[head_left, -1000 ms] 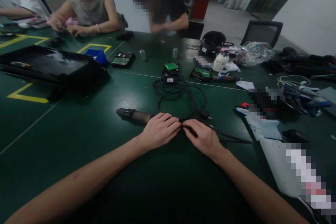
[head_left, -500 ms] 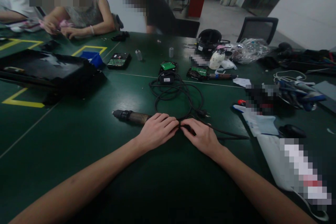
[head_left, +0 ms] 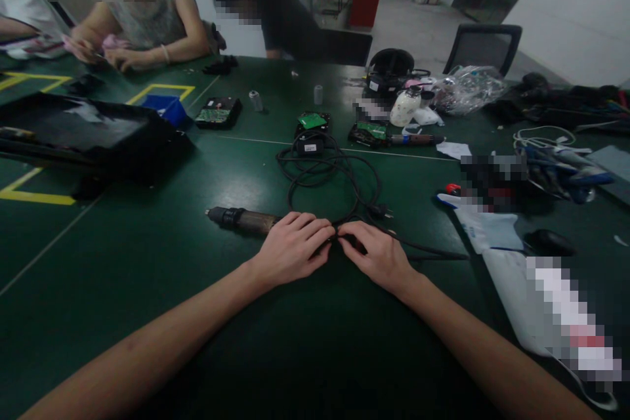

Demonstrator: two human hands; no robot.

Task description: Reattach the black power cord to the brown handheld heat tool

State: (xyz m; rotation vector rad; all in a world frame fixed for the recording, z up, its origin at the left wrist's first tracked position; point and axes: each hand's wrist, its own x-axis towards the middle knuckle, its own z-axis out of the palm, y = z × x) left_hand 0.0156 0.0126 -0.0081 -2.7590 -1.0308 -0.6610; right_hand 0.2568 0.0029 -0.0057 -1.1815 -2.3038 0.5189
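An electric screwdriver (head_left: 251,221) lies on the green table, its bit end pointing left. My left hand (head_left: 295,246) is closed over its rear part, which the fingers mostly hide. Close to the left fingertips, my right hand (head_left: 377,252) pinches the black cable (head_left: 433,251) where it meets the tool's rear end; the exact joint is hidden. The power adapter (head_left: 310,146) rests beyond my hands, with loose loops of cord around it. Near my right knuckles lies the cord's plug (head_left: 380,211).
Hard drives (head_left: 216,113) with green boards lie along the far side, near two small metal cylinders (head_left: 256,101). On the left sits a large black tray (head_left: 63,125) by a blue bin (head_left: 167,108). Gloves (head_left: 492,230) lie at right. Co-workers (head_left: 142,26) sit opposite.
The view has shifted slightly, so the things on the table appear a little higher and further left. Both hands keep nearly the same place and grip.
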